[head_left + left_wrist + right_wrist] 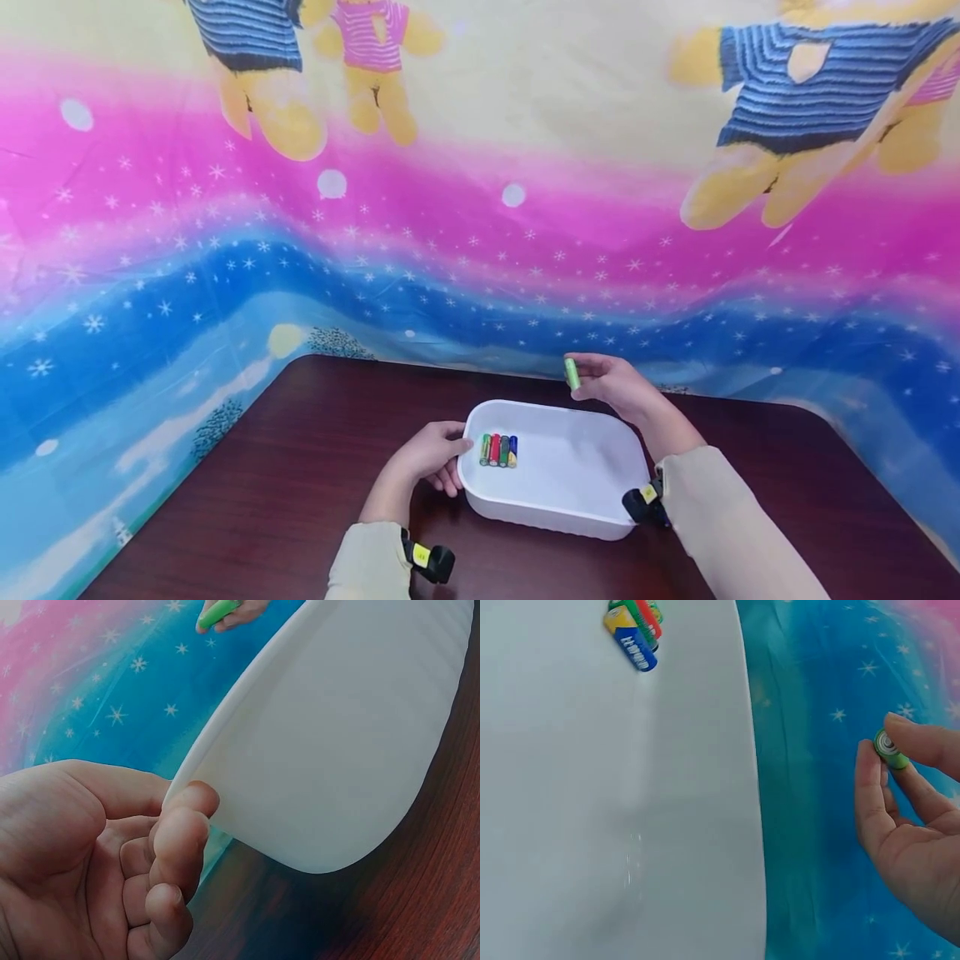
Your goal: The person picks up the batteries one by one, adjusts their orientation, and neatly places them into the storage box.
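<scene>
A white plastic tray stands on the dark table. Against its left end, my left hand pinches the rim between thumb and fingers; the left wrist view shows the fingertips on the tray's edge. Beyond the tray's far right side, my right hand holds a light green battery upright in the air. In the right wrist view, thumb and fingers grip that green battery. Inside the tray at the left, several batteries lie side by side: green, red, dark green, and blue with yellow.
The dark wood-grain table extends on both sides of the tray. Behind it hangs a printed cloth with bears and snowflakes, reaching the table's back edge. A black strap device sits on each wrist.
</scene>
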Available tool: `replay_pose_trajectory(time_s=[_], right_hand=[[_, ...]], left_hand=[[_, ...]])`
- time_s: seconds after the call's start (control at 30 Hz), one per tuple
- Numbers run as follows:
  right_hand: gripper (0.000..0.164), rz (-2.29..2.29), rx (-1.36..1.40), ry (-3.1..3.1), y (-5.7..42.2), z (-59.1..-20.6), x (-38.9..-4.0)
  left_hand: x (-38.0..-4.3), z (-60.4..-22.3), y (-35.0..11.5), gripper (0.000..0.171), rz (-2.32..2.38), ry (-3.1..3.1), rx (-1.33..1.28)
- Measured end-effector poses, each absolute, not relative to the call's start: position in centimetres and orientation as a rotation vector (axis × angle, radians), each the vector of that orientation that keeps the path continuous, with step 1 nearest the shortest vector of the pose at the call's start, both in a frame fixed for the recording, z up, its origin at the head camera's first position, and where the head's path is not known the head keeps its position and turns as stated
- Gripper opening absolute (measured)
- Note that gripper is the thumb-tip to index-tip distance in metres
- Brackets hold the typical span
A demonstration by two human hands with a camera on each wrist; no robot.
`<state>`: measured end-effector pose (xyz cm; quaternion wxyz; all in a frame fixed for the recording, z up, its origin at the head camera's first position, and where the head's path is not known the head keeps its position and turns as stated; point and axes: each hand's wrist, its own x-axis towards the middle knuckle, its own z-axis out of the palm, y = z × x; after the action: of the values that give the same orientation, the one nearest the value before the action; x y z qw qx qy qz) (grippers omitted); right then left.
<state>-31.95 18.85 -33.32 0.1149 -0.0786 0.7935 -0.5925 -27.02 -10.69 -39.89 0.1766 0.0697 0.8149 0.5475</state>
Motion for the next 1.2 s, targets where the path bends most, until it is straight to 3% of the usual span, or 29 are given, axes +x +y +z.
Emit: replay_pose_trajectory(time_s=[0.6,0.97,1.2], right_hand=[[0.067,-1.708,-0.316,2.396,18.6,-36.0,-33.7],[0.056,-1.168,-0.606,2.522,16.6,-36.2,-33.1],[0.051,-0.784,-0.653,2.646,15.0,-37.0,-32.5]], left_hand=[[-27.1,-39.9,-10.5,0.046,1.548,2.307,0.185],[-27.2,-40.0,-10.7,0.046,1.561,2.309,0.166],[-27.3,-40.2,-10.6,0.047,1.559,2.311,0.174]])
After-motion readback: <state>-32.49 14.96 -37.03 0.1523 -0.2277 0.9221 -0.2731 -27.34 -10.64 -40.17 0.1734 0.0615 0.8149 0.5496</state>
